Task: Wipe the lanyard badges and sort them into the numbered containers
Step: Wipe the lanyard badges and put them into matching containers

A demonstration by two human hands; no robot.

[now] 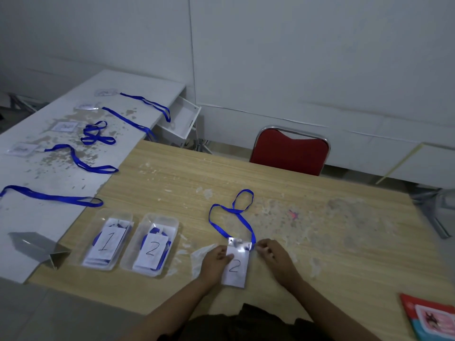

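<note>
Low in the middle of the frame, a badge [235,265] with a big "2" on it lies on the wooden table [320,205]. The left hand [214,262] holds the badge's left edge, with the thumb on top of the card. The right hand [272,254] has its fingers curled in tight at the badge's top right corner, where the blue strap [231,212] joins on (I cannot tell if they pinch the strap or the clip). The strap loops away up the table toward the middle of the frame. A white wipe [200,257] peeks out from under the left hand. To the left of the hands sit two clear boxes side by side: container 1 [108,239] and container 2 [154,244], each with badges inside. In the upper left of the frame, more badges with blue lanyards [96,136] lie spread on a white table [29,217]. A red chair [290,151] stands at the far side.
</note>
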